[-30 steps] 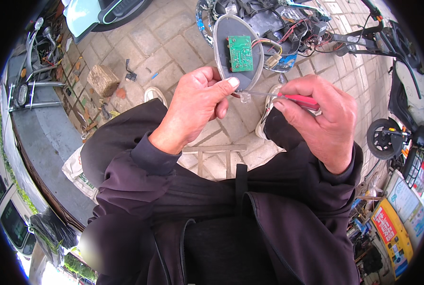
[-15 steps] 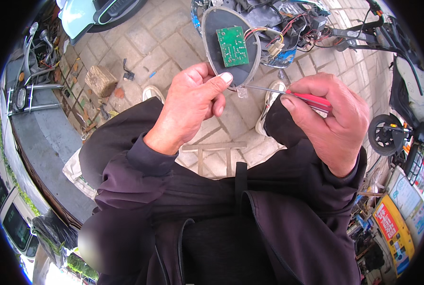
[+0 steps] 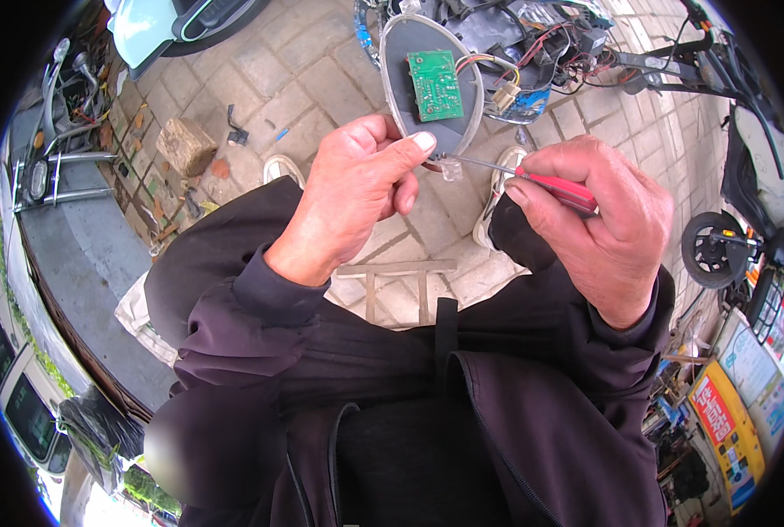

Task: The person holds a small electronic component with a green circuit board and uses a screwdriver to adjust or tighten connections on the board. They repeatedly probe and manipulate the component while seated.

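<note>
My left hand (image 3: 357, 189) grips the lower edge of a grey oval housing (image 3: 401, 75) with a green circuit board (image 3: 435, 84) fixed inside it, thumb pressed near a small clear connector (image 3: 450, 169). Coloured wires (image 3: 497, 75) run from the board to the stripped vehicle behind. My right hand (image 3: 598, 220) is closed on a red-handled screwdriver (image 3: 560, 191), whose thin metal shaft points left and its tip reaches the clear connector beside my left thumb.
I sit over a paved brick ground with my white shoes (image 3: 495, 198) below the housing. A stone block (image 3: 186, 145) and small parts lie left. A dismantled scooter (image 3: 550, 39) with exposed wiring stands ahead, a wheel (image 3: 712, 250) at right, a grey kerb (image 3: 75, 263) at left.
The housing and both hands have shifted slightly up and left in view. The screwdriver tip stays at the clear connector by my left thumb.
</note>
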`<state>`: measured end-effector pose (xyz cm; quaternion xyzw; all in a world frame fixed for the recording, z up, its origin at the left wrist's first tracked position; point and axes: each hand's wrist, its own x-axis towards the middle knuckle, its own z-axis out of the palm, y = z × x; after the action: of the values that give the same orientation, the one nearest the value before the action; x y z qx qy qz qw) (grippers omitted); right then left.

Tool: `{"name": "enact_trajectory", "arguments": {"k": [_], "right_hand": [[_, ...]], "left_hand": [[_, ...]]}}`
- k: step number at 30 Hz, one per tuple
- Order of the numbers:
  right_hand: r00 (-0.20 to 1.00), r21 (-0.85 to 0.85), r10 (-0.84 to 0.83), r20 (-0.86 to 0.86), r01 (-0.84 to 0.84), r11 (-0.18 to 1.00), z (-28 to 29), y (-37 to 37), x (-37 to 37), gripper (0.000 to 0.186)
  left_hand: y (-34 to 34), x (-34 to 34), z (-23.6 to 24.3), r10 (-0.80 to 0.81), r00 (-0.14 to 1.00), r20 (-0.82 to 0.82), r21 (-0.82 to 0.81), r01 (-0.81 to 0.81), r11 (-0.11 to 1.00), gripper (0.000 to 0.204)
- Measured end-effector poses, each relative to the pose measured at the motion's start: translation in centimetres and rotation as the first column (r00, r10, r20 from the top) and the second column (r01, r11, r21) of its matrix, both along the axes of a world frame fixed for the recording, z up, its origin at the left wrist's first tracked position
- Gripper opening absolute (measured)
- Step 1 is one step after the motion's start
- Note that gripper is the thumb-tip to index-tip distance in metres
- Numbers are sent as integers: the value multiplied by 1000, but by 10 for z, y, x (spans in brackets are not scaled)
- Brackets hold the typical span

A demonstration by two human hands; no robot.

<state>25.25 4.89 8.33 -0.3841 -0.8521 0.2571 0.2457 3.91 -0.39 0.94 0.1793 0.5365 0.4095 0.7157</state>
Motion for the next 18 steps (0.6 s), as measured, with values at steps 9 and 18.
{"name": "enact_trajectory", "arguments": {"k": [9,18], "right_hand": [[1000,21,6,-24,-6,1000,-3,0,-3,20],[998,-4,55,-34,-56,998,-4,0,-1,21]], "left_hand": [[0,1,1,-6,1000,-7,16,6,1000,24],[-1,-3,-4,-13,999,31,16,13,1000,21]]}}
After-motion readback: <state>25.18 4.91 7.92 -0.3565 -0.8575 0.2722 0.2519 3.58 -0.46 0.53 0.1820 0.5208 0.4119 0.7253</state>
